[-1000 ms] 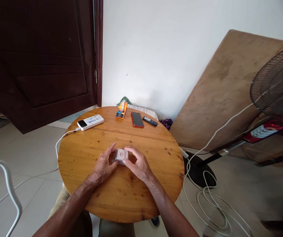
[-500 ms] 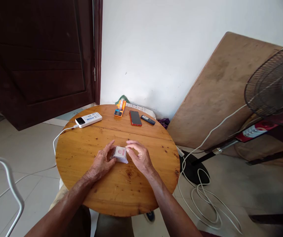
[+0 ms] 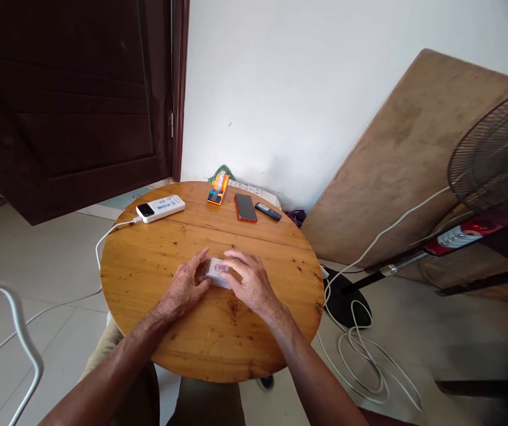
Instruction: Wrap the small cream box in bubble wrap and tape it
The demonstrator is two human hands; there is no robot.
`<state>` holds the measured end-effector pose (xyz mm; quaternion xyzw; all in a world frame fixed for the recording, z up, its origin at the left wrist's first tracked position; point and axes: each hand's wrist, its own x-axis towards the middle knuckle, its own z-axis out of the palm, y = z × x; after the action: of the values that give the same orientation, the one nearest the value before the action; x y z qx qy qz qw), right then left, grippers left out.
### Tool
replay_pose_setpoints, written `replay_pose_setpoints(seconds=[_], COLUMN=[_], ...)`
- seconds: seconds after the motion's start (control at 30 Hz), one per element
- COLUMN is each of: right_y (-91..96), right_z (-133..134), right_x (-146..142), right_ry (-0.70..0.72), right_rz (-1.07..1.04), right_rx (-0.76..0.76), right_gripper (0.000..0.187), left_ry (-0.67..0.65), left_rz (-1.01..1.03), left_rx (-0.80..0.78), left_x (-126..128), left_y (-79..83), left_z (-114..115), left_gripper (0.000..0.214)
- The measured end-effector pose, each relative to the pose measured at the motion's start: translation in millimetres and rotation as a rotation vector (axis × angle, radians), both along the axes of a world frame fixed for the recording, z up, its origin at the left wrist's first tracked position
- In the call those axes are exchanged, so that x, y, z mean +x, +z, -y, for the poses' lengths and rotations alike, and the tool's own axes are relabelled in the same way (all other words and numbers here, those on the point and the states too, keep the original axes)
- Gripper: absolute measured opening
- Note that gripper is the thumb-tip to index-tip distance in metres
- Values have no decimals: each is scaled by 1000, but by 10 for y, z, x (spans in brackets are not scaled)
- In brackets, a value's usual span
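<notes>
A small white box (image 3: 216, 268) with a pink-red print lies on the round wooden table (image 3: 156, 319), wrapped in clear plastic. My left hand (image 3: 187, 281) closes round its left end, thumb at the near side and fingers at the far side. Over the right end curves my right hand (image 3: 249, 278), its thumb and fingertips at the plastic and hiding that part of the box. Whether the wrap is sealed at the right end I cannot tell.
Toward the back of the table lie a white power bank (image 3: 160, 208) with a cable, an orange tape dispenser (image 3: 219, 188), a red-edged phone (image 3: 245, 207) and a dark remote-like device (image 3: 268, 211). A standing fan (image 3: 488, 154) and a coiled cord (image 3: 364, 361) are at right.
My right hand has moved further over the box's right end, covering more of it. My left hand stays at the left end. The camera view has shifted slightly.
</notes>
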<state>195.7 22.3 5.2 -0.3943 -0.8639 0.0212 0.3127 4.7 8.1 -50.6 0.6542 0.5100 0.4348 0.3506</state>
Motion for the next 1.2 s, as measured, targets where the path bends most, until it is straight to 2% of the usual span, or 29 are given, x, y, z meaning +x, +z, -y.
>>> replay_pose_setpoints(seconds=[0.13,0.23,0.43,0.7,0.83,0.97,1.1,1.2], right_y=[43,35,138,470,627,742,759,731], right_z=[32,-8,-279,-697,-840,-924,-1018,-1112], right_x=[-32,-76,-128,-110,-123,-152,-181,-216], right_ry=[2,12,-40,-102,-99,-79,-67,-119], right_rz=[114,78,-204,-241,-252,-241,-243,-231], right_rx=[87,96,-94,-212,-213,-187,-181,-176], right_gripper=[16,19,16,13,12,14,15,15], left_ry=[13,24,24,18,-66,-101,-148,-114], left_rz=[-20,-15,-18,-20,104,306,409,437], left_rx=[-8,1,43,57,81,44,-24,-103], left_x=[6,19,37,37,11,-15,-60,-85], left_y=[10,12,-10,-84,-101,-38,72,132], left_z=[6,12,16,5,27,54,61,56], left_gripper=[71,69,70,80,89,86,85,83])
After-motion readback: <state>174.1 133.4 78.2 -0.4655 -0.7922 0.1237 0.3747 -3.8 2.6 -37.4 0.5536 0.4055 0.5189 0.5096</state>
